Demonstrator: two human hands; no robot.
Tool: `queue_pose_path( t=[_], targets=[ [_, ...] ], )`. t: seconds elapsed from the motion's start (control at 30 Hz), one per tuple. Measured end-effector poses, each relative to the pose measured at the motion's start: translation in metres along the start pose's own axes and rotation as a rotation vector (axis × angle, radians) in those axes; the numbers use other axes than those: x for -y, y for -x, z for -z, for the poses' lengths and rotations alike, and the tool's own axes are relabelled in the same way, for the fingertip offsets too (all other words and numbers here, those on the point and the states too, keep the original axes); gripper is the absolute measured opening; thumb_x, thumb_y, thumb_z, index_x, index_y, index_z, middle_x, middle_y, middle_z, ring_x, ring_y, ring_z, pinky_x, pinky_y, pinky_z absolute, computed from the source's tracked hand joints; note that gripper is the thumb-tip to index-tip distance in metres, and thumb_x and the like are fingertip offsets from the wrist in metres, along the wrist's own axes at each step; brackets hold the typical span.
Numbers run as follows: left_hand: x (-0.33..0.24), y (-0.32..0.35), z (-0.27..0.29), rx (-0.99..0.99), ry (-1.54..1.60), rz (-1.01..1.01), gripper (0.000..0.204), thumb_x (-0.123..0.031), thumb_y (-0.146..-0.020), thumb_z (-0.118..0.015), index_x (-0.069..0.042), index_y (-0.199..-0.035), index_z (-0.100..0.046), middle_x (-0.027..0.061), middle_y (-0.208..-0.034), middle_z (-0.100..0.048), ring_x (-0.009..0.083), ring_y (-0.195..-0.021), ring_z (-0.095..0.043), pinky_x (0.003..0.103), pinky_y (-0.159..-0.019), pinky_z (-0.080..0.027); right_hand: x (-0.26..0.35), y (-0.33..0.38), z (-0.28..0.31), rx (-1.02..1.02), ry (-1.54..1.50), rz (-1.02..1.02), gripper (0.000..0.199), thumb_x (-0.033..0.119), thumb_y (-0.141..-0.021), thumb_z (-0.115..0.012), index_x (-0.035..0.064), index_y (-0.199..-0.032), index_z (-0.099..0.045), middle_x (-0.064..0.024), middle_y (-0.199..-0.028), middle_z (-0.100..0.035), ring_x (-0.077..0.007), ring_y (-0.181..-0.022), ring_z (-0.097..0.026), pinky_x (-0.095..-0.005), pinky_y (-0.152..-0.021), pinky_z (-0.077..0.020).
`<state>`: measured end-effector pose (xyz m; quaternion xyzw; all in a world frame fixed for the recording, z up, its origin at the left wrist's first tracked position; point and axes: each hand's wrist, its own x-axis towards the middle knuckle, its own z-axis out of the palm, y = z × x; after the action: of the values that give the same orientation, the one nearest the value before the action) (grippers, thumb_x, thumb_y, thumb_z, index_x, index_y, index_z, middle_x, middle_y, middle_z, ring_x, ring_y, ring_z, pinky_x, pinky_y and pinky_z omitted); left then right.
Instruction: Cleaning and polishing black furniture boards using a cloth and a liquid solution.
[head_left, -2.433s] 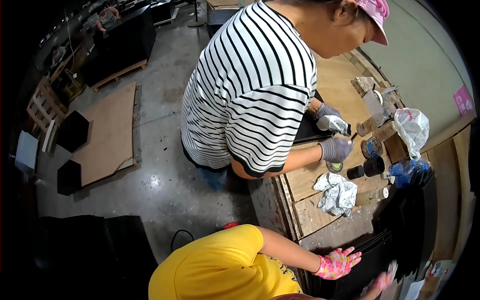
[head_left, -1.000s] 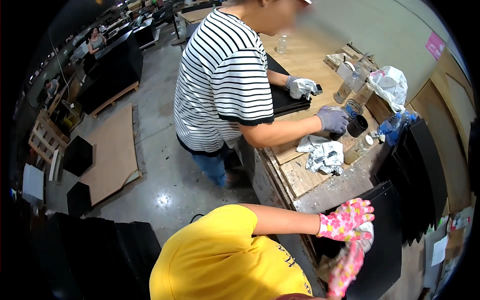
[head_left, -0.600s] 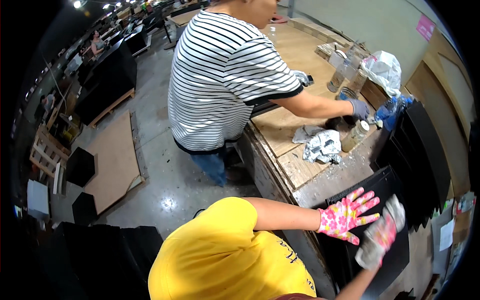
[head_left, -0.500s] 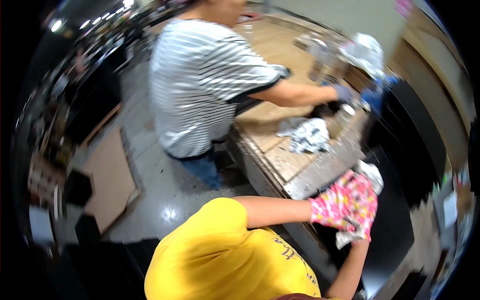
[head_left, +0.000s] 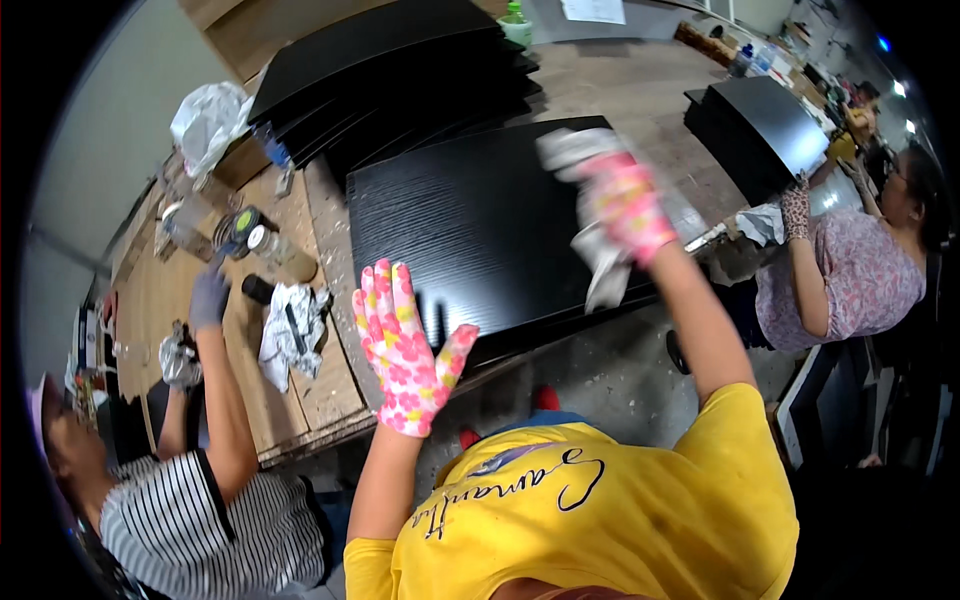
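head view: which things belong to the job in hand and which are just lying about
In use:
black panel
white rag, in the right hand
left hand, open

Seemingly lying about:
white plastic bag
green-capped bottle

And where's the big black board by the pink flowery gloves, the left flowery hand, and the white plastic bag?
Black board (head_left: pixel 470 210): head view, bare middle of its top face.
Left hand (head_left: pixel 404 360): head view, back of the hand.
White plastic bag (head_left: pixel 208 125): head view, its crumpled side.
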<state>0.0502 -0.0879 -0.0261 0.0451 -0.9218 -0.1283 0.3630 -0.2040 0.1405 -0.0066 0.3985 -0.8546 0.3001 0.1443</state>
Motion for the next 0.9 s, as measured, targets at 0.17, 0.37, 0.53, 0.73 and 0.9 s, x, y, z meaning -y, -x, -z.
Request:
queue_pose_path(
  t=[0.17, 0.37, 0.53, 0.73, 0.9],
  targets=[
    [-0.027, -0.025, -0.037, 0.049, 0.097, -0.147, 0.101, -0.063, -0.078, -0.068, 0.003, -0.147, -0.035, 0.0275, -0.153, -0.031, 0.0439, -0.144, -0.028, 0.056, -0.117, -0.018, 0.09, 0.024, -0.096, 0.188, -0.006, 0.653, 0.041, 0.022, -0.083, -0.057, 0.0066, -0.12, -0.062, -0.0167, -0.129, -0.059, -0.0328, -0.122, -0.054, -0.0419, -0.109, -0.039],
    [-0.038, -0.02, -0.05, 0.443, -0.103, -0.094, 0.098, -0.07, -0.077, -0.063, -0.004, -0.147, -0.039, 0.0232, -0.155, -0.029, 0.0414, -0.146, -0.022, 0.058, -0.117, -0.015, -0.096, -0.065, -0.062, -0.034, 0.265, 0.195, 0.027, 0.021, -0.089, -0.05, 0.0113, -0.107, -0.068, -0.0168, -0.108, -0.067, -0.031, -0.105, -0.064, -0.0428, -0.094, -0.0503],
    [-0.042, -0.022, -0.052, 0.537, -0.173, -0.12, 0.08, -0.068, -0.083, -0.056, -0.015, -0.143, -0.05, 0.0215, -0.151, -0.04, 0.0409, -0.142, -0.031, 0.057, -0.117, -0.018, -0.042, -0.102, -0.073, 0.093, 0.509, 0.014, 0.018, 0.019, -0.081, -0.059, 0.006, -0.088, -0.071, -0.0167, -0.094, -0.07, -0.0288, -0.091, -0.069, -0.0434, -0.079, -0.0559],
    [-0.044, -0.026, -0.054, 0.5, -0.184, -0.114, 0.081, -0.068, -0.081, -0.057, -0.015, -0.141, -0.052, 0.0209, -0.147, -0.044, 0.0399, -0.139, -0.036, 0.056, -0.116, -0.021, 0.002, -0.087, -0.111, 0.115, -0.027, 0.454, 0.026, 0.016, -0.089, -0.047, 0.0112, -0.102, -0.068, -0.015, -0.108, -0.068, -0.0306, -0.1, -0.066, -0.042, -0.092, -0.0518],
    [-0.046, -0.027, -0.052, 0.522, -0.168, -0.057, 0.083, -0.068, -0.078, -0.061, -0.015, -0.141, -0.052, 0.0192, -0.147, -0.045, 0.0394, -0.137, -0.038, 0.055, -0.115, -0.024, -0.099, -0.132, -0.064, -0.005, 0.438, -0.069, 0.028, 0.017, -0.092, -0.046, 0.0056, -0.109, -0.066, -0.0194, -0.11, -0.066, -0.034, -0.104, -0.063, -0.0443, -0.094, -0.0495]
  ],
)
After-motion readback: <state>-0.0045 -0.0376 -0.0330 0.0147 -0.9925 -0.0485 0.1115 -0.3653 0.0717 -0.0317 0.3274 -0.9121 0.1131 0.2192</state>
